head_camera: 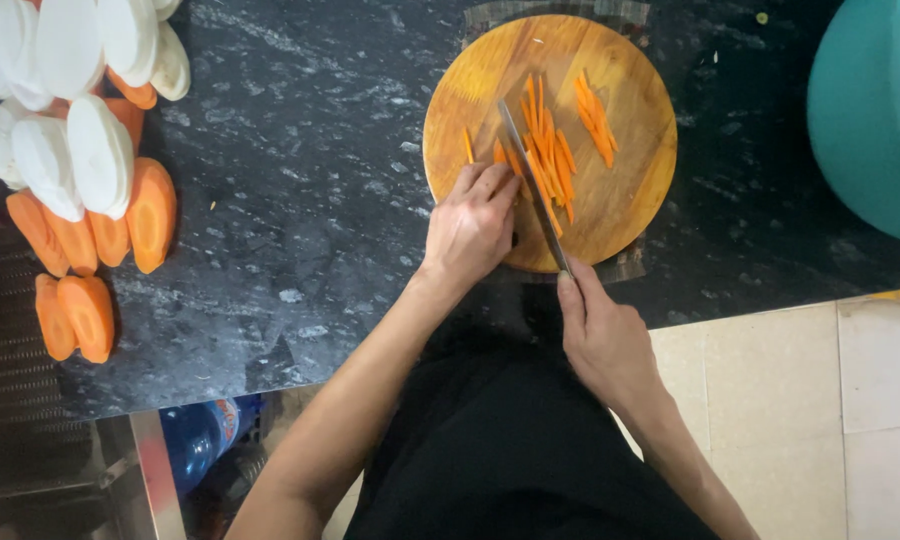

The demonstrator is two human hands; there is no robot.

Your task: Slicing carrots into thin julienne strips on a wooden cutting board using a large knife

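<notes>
On the dark speckled surface (300, 200), a round wooden cutting board (635, 190) holds carrot strips (548, 160) lying near-to-far, the right hand (605, 340) clamped on a knife (535, 190) parallel to them, the left hand (473, 222) curled fingertips-down just left of the blade.

Open worktop left of the board, crowded edges

A wide bare stretch of dark worktop (300, 180) lies between the round board (630, 200) and the carrot and radish slices (80, 180) piled at far left. On the board, the knife (533, 185) and carrot strips (555, 150) fill the middle. A teal tub (870, 110) blocks the right.
</notes>
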